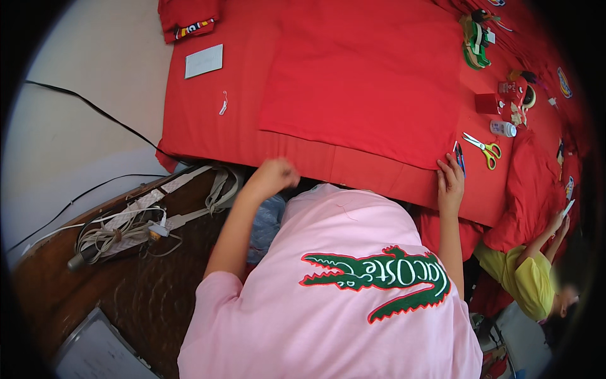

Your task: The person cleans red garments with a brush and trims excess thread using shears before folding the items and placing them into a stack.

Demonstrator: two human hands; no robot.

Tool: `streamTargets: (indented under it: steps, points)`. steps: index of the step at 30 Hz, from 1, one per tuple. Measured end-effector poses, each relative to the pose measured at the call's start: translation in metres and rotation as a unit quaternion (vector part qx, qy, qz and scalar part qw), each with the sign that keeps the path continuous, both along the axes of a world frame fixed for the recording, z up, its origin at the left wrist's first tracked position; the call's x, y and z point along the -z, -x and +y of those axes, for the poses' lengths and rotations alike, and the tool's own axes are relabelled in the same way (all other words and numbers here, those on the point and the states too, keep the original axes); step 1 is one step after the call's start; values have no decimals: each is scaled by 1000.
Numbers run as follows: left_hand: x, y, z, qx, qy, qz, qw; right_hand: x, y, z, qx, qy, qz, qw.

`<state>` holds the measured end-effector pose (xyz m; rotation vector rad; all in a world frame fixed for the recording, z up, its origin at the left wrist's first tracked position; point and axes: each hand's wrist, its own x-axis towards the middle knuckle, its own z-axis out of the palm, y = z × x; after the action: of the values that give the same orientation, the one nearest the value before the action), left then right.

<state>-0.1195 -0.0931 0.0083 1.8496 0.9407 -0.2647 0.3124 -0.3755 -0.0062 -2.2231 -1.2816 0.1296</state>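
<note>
A red garment (366,82) lies spread flat on the red-covered table (208,120), its hem running near the table's front edge. My right hand (451,180) rests at the right end of that hem, fingers apart and laid against the cloth. Off the front edge, to the left of the hem, is my left hand (278,175). Its fingers are bent and smeared by motion, so whether they hold anything cannot be made out. A blue pen (459,159) and yellow-handled scissors (485,150) lie just right of my right hand.
A white bottle (503,129), red boxes (489,103) and a tape roll (529,96) stand at the right. A white card (204,61) and small white tag (223,103) lie left. Cords (113,234) cover wood below. A person in yellow (524,281) works at right.
</note>
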Motion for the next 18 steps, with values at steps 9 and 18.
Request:
streamTargets:
  steps: [9,18]
  points:
    - [-42,-3,-3,-87,-150,27,984,-17,21,32,-93,42,-151,983]
    - [-2,-154,-61,99,-281,-218,929,-15,57,116,-228,3,-91,969]
